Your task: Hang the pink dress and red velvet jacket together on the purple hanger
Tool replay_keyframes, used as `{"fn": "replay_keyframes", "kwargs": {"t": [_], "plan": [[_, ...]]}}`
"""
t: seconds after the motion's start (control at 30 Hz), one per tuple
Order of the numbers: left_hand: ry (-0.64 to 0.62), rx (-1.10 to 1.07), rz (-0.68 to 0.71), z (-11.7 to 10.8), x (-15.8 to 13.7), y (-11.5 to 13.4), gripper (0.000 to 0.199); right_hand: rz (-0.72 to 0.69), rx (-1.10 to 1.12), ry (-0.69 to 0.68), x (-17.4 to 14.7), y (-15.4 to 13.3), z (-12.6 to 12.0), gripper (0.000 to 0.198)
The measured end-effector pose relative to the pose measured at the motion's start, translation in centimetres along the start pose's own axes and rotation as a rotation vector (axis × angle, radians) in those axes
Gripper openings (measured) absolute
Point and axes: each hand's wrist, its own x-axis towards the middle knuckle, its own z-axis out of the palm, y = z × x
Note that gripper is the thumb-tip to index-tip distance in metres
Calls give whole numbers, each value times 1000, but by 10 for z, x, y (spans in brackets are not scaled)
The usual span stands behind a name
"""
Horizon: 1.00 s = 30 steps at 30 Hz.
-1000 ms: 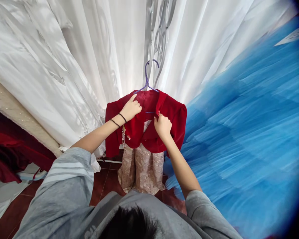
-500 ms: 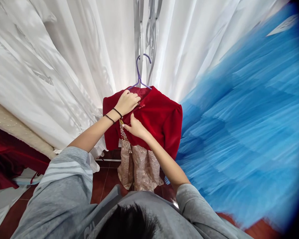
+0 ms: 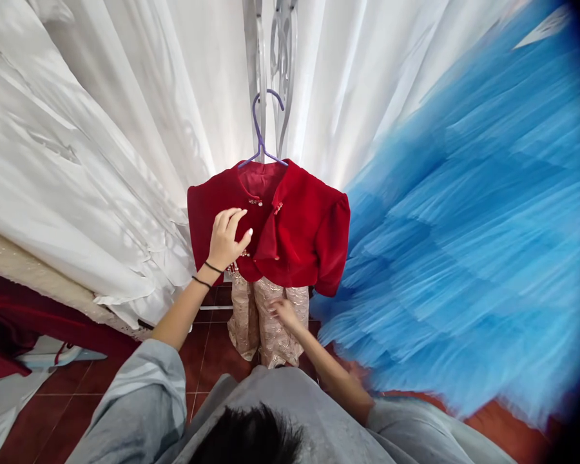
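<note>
A red velvet jacket hangs from a purple hanger, its front parted at the neck. Beaded ornaments show along its left front edge, and a fastener sits on the opposite edge. My left hand is over the jacket's left front, thumb and fingers apart with nothing in them; whether it touches the cloth I cannot tell. Lower down, my right hand is in front of a beige patterned skirt, below the jacket's hem. Its fingers are loosely stretched out and hold nothing visible.
White draped fabric fills the left and back. A layered blue tulle dress spreads over the right side. Behind the hanger stands a silver metal frame. Dark red cloth lies at the lower left, above a red tiled floor.
Both hands have come away from the jacket's neckline. My left hand moved down and left; my right dropped below the hem. The jacket's front now falls open at the collar.
</note>
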Motion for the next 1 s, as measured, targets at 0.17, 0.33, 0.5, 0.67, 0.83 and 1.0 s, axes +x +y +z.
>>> {"fn": "replay_keyframes", "kwargs": {"t": [0.17, 0.33, 0.5, 0.67, 0.83, 1.0], "plan": [[-48, -51, -140, 25, -45, 17, 94, 81, 392, 374, 44, -8, -89, 48], [-142, 1, -144, 61, -52, 47, 104, 186, 712, 476, 63, -6, -87, 22], [-174, -133, -191, 69, -54, 40, 36, 261, 801, 482, 56, 18, -77, 14], [78, -530, -463, 43, -22, 12, 14, 285, 877, 435, 48, 32, -88, 10], [72, -804, -808, 32, 9, -25, 23, 368, 898, 388, 29, 50, -92, 13], [-9, -443, -721, 23, 6, -26, 25, 417, 862, 316, 16, 65, -92, 14]]}}
